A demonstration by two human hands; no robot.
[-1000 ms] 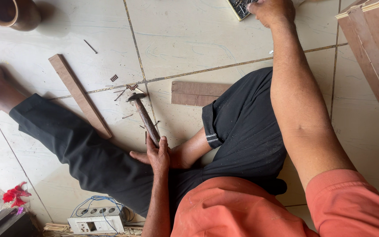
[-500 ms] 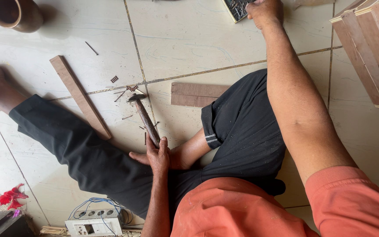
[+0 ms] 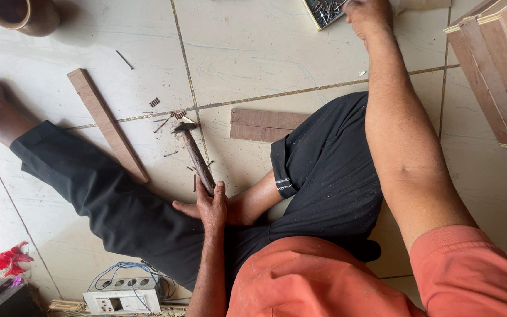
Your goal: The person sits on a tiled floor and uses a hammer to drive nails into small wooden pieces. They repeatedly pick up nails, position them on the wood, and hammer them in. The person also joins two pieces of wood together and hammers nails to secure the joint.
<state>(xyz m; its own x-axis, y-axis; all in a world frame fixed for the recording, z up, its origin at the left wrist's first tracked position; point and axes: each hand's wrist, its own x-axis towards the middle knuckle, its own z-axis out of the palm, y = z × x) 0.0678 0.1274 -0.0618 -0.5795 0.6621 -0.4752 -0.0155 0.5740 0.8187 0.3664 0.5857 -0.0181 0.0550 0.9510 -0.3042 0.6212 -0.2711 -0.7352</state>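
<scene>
I am seeing the left hand [image 3: 211, 206] gripping the wooden handle of a hammer [image 3: 196, 155], whose head is resting on the tiled floor [image 3: 253, 53] among small nails. The right hand [image 3: 369, 13] is reaching far forward to a box of nails [image 3: 323, 10] at the top edge; I cannot tell whether its fingers are pinching anything. A long wooden strip [image 3: 107, 124] is lying left of the hammer, a short board [image 3: 262, 124] right of it.

Two wood strips [image 3: 108, 125] [image 3: 263, 124], one hammer [image 3: 195, 154]
</scene>
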